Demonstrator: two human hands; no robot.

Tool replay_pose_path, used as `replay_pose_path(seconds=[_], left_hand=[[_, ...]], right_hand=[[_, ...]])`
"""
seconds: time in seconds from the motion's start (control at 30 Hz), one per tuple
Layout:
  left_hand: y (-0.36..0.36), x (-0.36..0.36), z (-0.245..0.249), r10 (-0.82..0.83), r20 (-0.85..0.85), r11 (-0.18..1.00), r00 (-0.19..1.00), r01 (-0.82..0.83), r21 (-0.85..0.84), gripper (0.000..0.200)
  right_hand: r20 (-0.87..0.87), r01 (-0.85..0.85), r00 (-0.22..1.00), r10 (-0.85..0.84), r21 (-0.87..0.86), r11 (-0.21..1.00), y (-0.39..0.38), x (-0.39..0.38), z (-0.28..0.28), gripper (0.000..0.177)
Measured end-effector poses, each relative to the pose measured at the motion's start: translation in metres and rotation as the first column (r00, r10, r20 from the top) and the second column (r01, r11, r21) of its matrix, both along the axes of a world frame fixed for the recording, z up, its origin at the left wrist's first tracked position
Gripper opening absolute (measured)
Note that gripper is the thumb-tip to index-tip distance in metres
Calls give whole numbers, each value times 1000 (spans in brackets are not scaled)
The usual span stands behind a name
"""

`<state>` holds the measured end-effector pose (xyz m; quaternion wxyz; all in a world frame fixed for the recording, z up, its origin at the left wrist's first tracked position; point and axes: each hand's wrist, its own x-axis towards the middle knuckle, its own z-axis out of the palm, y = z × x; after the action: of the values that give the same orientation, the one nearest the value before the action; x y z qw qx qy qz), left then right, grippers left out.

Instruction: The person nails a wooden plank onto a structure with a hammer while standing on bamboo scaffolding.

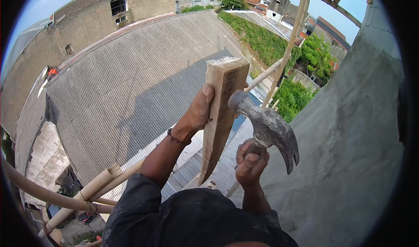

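Note:
My left hand [201, 106] grips a thick wooden beam [217, 120] from its left side, thumb flat along the face. The beam stands nearly upright, its top end chipped and whitish. A nail [209, 120] sticks out of its left edge just below my hand. My right hand [252, 162] is closed round the handle of a claw hammer [271, 127] close under the head. The worn grey head has its striking face at the right side of the beam, overlapping it in this view, and its claw points down to the right.
A rough cement wall [340, 146] rises close on my right. Bamboo poles [85, 194] tied together cross at the lower left, and another bamboo pole [290, 46] stands ahead. Far below lies a corrugated roof [113, 81]. A sandalled foot [212, 184] shows beneath me.

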<state>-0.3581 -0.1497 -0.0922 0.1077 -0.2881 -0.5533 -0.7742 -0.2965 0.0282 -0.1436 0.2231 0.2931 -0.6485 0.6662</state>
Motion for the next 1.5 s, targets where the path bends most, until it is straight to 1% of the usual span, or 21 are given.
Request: replay_pose_path(seconds=[0.1, 0.17, 0.23, 0.3, 0.37, 0.4, 0.43, 0.5, 0.53, 0.57, 0.7, 0.77, 0.83, 0.9, 1.0, 1.07, 1.17, 1.23, 1.37, 1.4, 1.5], left_hand=[[-9, -17, -16, -265, -70, 964, 962, 265, -15, 99], [8, 0, -7, -135, -47, 990, 990, 134, -34, 99], [23, 12, -10, -14, -6, 999, 1000, 14, -51, 99], [17, -2, -13, -20, 39, 996, 999, 16, 93, 98], [18, -7, -17, 32, 12, 997, 999, -33, 63, 97], [12, -14, -19, -86, -12, 995, 996, 87, 41, 98], [9, -18, -22, -202, -32, 979, 979, 203, 16, 98], [21, -6, -12, -136, -28, 987, 990, 138, 77, 98], [22, -3, -8, -52, 29, 997, 998, 50, 57, 97], [23, 0, -7, 29, 85, 999, 996, -32, 25, 97], [27, -11, -12, -33, 20, 999, 999, 34, -14, 94], [35, -13, -9, 88, 24, 995, 996, -89, 44, 91], [35, -16, -6, 28, -123, 999, 992, -32, -33, 77], [39, -11, 1, -28, -116, 989, 993, 10, -150, 73], [74, 8, 5, 310, -174, 925, 935, -339, -172, 81], [89, 15, 11, 288, -121, 925, 950, -308, -221, 81], [101, 18, 16, 282, -92, 920, 955, -297, -258, 89], [107, 20, 13, 431, -321, 797, 843, -522, -302, 97], [120, 37, 18, 447, -428, 684, 786, -608, -402, 103], [122, 39, 20, 421, -415, 683, 806, -583, -440, 103], [124, 45, 10, 436, -499, 611, 749, -653, -448, 101]], right_hand=[[-156, -183, 980, 127, -436, 881, 20, 15, -7, 58], [-78, -46, 997, 19, -361, 931, 9, 13, -5, 58], [-103, 144, 987, -127, 185, 972, 12, -13, -32, 59], [-124, 147, 985, -120, 235, 961, 11, -1, 2, 59], [-65, -40, 997, 30, -159, 986, 21, 20, 2, 59], [-152, -119, 986, 64, -386, 915, 27, 20, -10, 60], [-343, -346, 915, 211, -399, 849, 37, 6, -20, 61], [-24, 98, 995, -98, 9, 995, 22, 15, 1, 62], [-36, 165, 986, -161, 223, 961, 25, -4, -19, 63], [-16, 151, 988, -152, 235, 960, 22, 1, -7, 64], [78, 80, 995, -69, -153, 985, 31, 3, -10, 67], [65, 17, 998, 5, -332, 943, 43, 2, -3, 65], [58, -2, 998, 27, -394, 919, 48, -1, 0, 63], [103, -15, 993, 56, -362, 932, 50, 0, -12, 58], [93, -52, 992, 80, -276, 960, 52, -12, -43, 51], [33, -58, 997, 67, -221, 974, 54, -13, -50, 51], [119, -67, 983, 138, -466, 882, 45, -7, -47, 53], [159, 25, 985, 71, -533, 846, 43, -10, -50, 57], [230, 126, 973, -34, -399, 908, 45, -16, -56, 57], [177, 269, 958, -225, -281, 921, 40, -14, -46, 47], [388, 292, 907, -161, -307, 906, 36, -23, -32, 36]])
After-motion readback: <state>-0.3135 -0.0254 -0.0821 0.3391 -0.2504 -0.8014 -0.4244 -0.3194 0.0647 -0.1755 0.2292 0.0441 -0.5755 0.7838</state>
